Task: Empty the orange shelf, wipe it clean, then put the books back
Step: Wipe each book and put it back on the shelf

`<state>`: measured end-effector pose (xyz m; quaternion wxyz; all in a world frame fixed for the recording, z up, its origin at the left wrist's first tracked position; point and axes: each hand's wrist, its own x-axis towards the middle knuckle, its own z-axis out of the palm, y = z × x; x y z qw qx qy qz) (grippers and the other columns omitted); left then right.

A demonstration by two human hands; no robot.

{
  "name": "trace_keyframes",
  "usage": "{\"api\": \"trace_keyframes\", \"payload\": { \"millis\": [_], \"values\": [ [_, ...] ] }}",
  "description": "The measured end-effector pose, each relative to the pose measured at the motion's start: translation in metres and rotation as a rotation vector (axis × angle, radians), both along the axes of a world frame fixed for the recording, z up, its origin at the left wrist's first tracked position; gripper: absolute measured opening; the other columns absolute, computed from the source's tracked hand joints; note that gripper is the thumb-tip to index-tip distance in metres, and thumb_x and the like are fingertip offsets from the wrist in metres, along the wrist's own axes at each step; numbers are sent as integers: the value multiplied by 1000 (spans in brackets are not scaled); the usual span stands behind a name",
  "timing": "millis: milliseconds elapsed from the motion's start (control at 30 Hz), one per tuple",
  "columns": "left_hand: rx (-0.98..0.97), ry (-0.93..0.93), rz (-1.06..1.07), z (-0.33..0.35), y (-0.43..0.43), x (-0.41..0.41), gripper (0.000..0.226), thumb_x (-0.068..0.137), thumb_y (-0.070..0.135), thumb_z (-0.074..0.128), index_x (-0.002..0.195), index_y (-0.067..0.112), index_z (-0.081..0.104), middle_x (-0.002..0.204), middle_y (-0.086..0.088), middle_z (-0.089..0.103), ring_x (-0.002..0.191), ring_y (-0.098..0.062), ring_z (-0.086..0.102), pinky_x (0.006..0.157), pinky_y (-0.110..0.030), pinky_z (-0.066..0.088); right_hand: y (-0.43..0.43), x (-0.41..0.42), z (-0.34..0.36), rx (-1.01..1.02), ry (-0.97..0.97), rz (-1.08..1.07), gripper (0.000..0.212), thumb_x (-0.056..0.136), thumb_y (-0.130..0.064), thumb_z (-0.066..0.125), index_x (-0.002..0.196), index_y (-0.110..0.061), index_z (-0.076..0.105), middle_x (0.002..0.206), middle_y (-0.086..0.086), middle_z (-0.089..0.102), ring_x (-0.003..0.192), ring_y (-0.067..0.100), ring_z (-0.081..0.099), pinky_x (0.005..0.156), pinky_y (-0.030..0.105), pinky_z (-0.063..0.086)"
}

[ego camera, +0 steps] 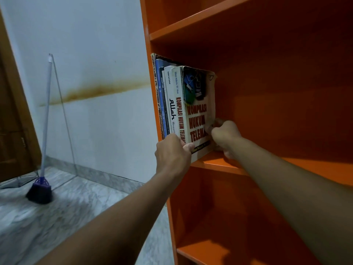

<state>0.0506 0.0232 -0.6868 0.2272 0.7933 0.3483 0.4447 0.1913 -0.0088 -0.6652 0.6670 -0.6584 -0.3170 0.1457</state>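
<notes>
Several books (172, 100) stand upright at the left end of the middle board of the orange shelf (286, 163), pressed against its left wall. The outermost one is a white book (196, 115) with red lettering on its cover. My left hand (172, 152) grips the lower spines of the books from the front. My right hand (225, 134) is curled against the lower right edge of the white book's cover, deeper inside the shelf. The rest of that board is bare.
A purple broom (41, 188) with a white handle leans on the stained white wall at the left. A brown door (13, 131) stands at the far left. Marble floor lies below. The shelf boards above and below hold nothing in view.
</notes>
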Motion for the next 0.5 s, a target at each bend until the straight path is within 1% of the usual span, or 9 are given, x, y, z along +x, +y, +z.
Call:
{"api": "trace_keyframes", "payload": {
  "millis": [67, 133, 300, 433, 500],
  "values": [
    [-11, 9, -6, 0, -2, -1, 26, 94, 29, 63, 104, 5, 61, 121, -7, 63, 117, -22, 57, 91, -34, 55, -1, -3, 0, -16, -24, -28, 29, 94, -20, 60, 123, -14, 56, 112, 7, 66, 104, 27, 62, 88, 43, 54],
    [-24, 23, -7, 1, -4, -1, 25, 95, 27, 62, 107, 6, 60, 123, -7, 61, 118, -23, 56, 93, -36, 54, -2, -8, 2, -37, -52, -27, 34, 93, -21, 61, 125, -14, 56, 115, 7, 66, 106, 28, 62, 91, 47, 54],
    [-12, 93, -2, 5, -9, -2, 24, 96, 17, 61, 117, 5, 59, 126, -10, 59, 122, -27, 54, 99, -42, 51, -9, -16, 4, -90, -99, -23, 32, 93, -17, 61, 125, -13, 58, 116, 7, 66, 109, 29, 61, 92, 47, 54],
    [26, 125, 2, 10, -7, -7, 20, 96, 12, 59, 116, 6, 59, 127, -11, 59, 122, -30, 55, 96, -44, 53, -14, -20, 4, -134, -165, -80, 34, 91, -18, 63, 125, -13, 58, 119, 8, 65, 111, 30, 61, 92, 48, 54],
    [50, 139, -1, 12, -5, -11, 18, 97, 13, 58, 114, 7, 60, 125, -11, 60, 119, -30, 57, 92, -43, 55, -18, -23, 5, -161, -205, -99, 33, 91, -18, 64, 123, -13, 59, 119, 8, 65, 110, 29, 62, 92, 46, 55]
  ]
}}
